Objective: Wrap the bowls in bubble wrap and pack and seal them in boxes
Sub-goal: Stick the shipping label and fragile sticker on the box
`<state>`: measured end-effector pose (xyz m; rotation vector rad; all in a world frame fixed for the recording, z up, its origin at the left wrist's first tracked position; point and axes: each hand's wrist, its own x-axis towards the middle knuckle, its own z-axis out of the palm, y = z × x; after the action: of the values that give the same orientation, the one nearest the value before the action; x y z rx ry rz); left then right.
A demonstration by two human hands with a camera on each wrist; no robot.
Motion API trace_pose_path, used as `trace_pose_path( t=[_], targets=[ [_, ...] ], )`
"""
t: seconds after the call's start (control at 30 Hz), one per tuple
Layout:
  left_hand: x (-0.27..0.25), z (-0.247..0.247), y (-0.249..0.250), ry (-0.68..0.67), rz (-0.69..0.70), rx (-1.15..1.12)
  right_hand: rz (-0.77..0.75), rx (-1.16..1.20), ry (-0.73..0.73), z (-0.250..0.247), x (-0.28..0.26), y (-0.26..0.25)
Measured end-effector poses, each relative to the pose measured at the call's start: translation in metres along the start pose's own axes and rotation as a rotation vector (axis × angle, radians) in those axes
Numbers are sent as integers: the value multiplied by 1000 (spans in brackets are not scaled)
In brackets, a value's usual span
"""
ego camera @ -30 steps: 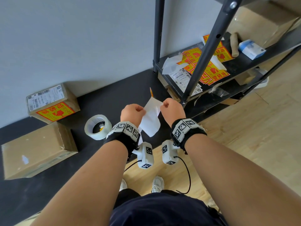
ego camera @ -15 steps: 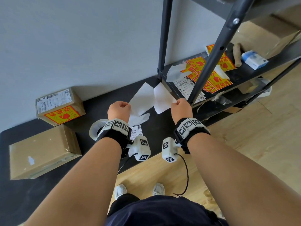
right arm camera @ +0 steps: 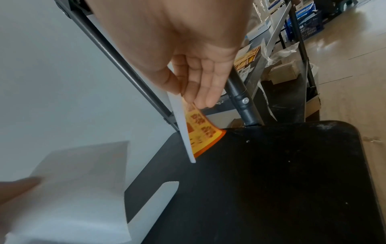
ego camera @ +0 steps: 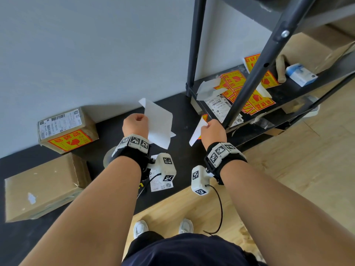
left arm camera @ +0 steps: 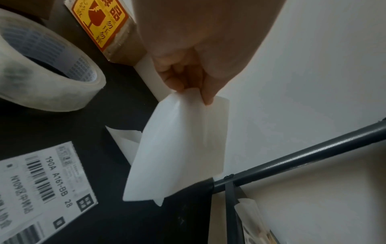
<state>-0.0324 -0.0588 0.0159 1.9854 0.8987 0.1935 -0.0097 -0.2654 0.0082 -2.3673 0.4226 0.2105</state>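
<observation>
My left hand (ego camera: 135,124) pinches a white backing sheet (ego camera: 158,123) above the black table (ego camera: 184,110); the left wrist view shows thumb and fingers (left arm camera: 194,92) gripping its top edge (left arm camera: 179,148). My right hand (ego camera: 213,131) pinches a yellow and red fragile sticker (ego camera: 197,132), seen edge-on with its white back toward me. In the right wrist view the sticker (right arm camera: 198,130) hangs from my fingers (right arm camera: 188,94), apart from the sheet. A sealed box (ego camera: 65,129) with a shipping label and fragile sticker sits at the left, a plain sealed box (ego camera: 42,187) in front of it.
A roll of clear tape (left arm camera: 41,66) lies on the table under my left wrist, a loose shipping label (left arm camera: 41,189) beside it. A black metal rack (ego camera: 249,73) at the right holds more fragile stickers (ego camera: 257,100), labels and a small blue box (ego camera: 300,73). Wood floor lies beyond.
My hands have pulled apart and moved forward over the table. The sticker has come away from the backing sheet, which stays in my left hand.
</observation>
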Motion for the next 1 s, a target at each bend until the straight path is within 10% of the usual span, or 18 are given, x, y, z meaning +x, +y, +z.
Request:
trace_pose_path(
  t=[1.0],
  targets=[
    [-31,13,29,-312,29,-1,-750,-245,-86,6,-23,-27]
  ],
)
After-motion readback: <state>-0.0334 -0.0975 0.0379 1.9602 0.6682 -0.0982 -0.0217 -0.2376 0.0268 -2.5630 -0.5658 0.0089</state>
